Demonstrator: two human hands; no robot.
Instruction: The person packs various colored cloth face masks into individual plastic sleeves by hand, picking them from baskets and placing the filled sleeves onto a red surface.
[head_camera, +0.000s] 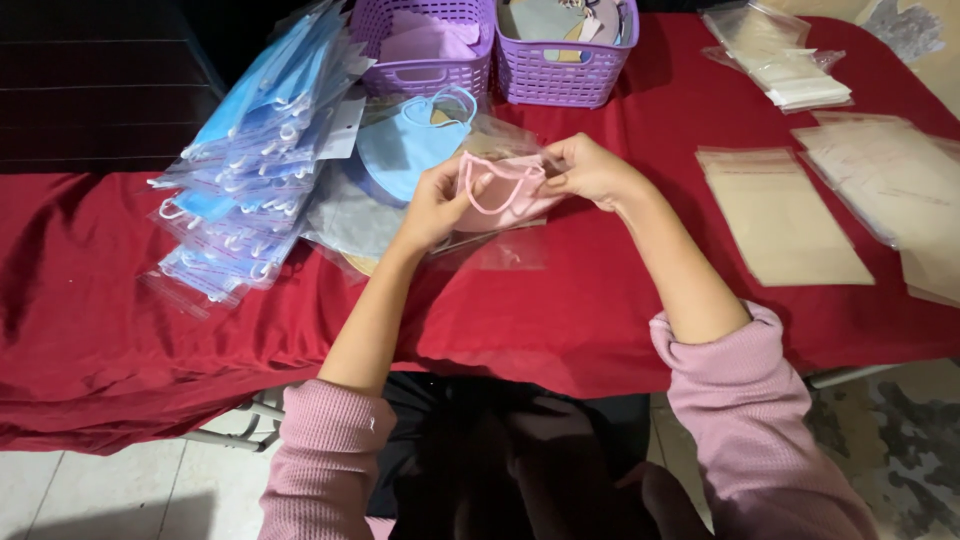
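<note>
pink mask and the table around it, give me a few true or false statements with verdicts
1. Both hands, left hand and right hand, hold the pink mask. True.
2. The tablecloth is green. False: it is red.
3. Two purple baskets stand at the far edge. True.
4. The stack of bagged blue masks lies to the person's right. False: it lies to the left.
5. Flat clear bags lie on the right side. True.
</note>
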